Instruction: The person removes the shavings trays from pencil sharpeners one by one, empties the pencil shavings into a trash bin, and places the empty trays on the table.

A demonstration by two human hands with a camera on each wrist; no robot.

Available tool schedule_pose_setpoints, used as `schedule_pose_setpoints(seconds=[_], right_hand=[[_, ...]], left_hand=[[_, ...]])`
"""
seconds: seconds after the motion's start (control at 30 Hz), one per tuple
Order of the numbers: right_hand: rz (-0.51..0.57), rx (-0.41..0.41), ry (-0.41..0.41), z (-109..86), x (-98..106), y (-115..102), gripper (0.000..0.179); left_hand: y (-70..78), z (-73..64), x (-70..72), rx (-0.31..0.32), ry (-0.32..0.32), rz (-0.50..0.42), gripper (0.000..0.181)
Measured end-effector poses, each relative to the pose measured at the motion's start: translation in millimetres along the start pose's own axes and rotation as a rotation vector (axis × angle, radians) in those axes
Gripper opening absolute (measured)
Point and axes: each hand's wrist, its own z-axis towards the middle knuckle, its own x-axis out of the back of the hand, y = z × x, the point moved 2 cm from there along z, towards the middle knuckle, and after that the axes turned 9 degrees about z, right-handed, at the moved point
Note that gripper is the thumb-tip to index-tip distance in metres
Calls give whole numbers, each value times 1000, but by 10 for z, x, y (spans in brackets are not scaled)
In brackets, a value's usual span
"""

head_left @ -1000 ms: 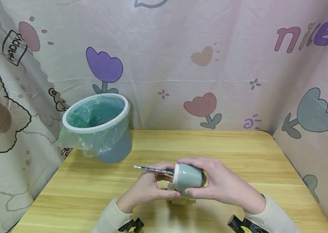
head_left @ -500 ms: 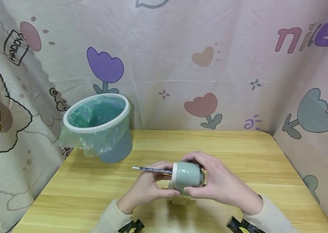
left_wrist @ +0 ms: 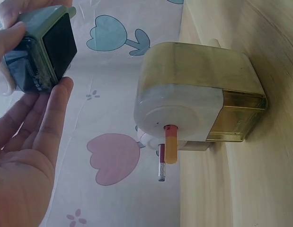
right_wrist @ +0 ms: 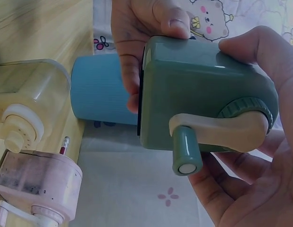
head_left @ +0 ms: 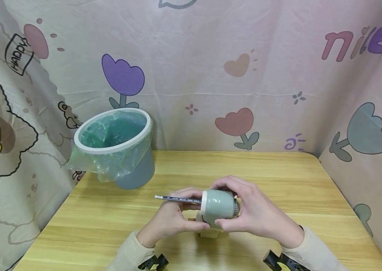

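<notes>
A green pencil sharpener with a white front ring is held up between both hands over the table. From its front end a dark pencil points left, eraser end outward. My left hand grips the sharpener near its front, thumb on the near side. My right hand holds the back end, thumb below and fingers arched over the top. The right wrist view shows the pale crank arm with its green knob. In the left wrist view, the black base panel is exposed.
Beneath the hands, a yellowish pencil sharpener stands on the wooden table, an orange pencil in its front. Beside it is a pink sharpener with a pencil. A blue bin with a green liner stands back left.
Over the second, my right fingers lift from the sharpener's top and arch behind it, baring its ridged back dial. The sharpener shifts slightly; my left hand stays nearly still.
</notes>
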Motion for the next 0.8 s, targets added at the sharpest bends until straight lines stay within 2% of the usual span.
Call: schedule_pose_setpoints(seconds=[0.23, 0.5, 0.8], right_hand=[[5, -11, -7, -8, 11, 7, 63], [6, -16, -9, -16, 23, 5, 63], [11, -33, -12, -18, 35, 18, 62]], left_hand=[[-8, -5, 10, -7, -17, -18, 54], [6, -17, 12, -39, 4, 39, 54], [0, -21, 0, -1, 7, 18, 55]])
